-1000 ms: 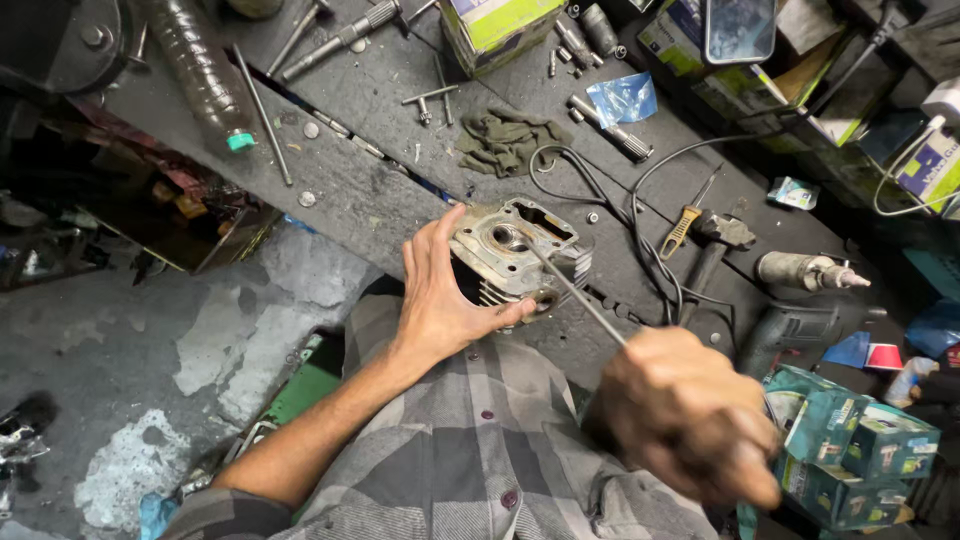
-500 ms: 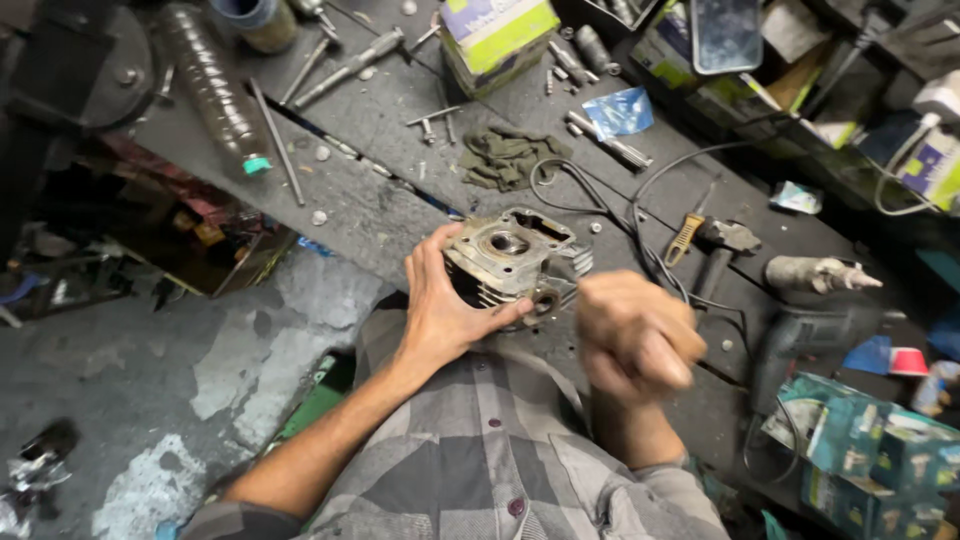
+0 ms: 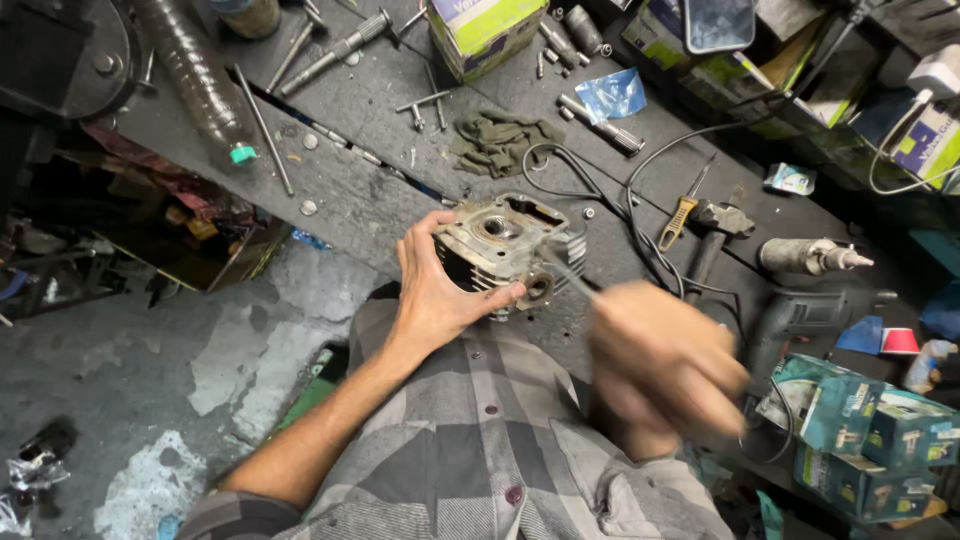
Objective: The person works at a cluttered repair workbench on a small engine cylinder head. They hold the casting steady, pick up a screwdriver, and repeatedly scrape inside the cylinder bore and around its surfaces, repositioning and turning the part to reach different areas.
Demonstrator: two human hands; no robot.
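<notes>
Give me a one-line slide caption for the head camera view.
Left hand steadies a finned engine cylinder head at a cluttered workbench while the blurred right hand works a thin tool into it.

Grey-checked shirt (image 3: 470,450), green bottle cap (image 3: 241,154)

Dark, grimy bench (image 3: 370,190) runs across the shot, lit from above; below it a cracked, stained concrete floor (image 3: 150,350), and what looks like a cluttered shelf (image 3: 160,240) in shadow underneath.
</notes>
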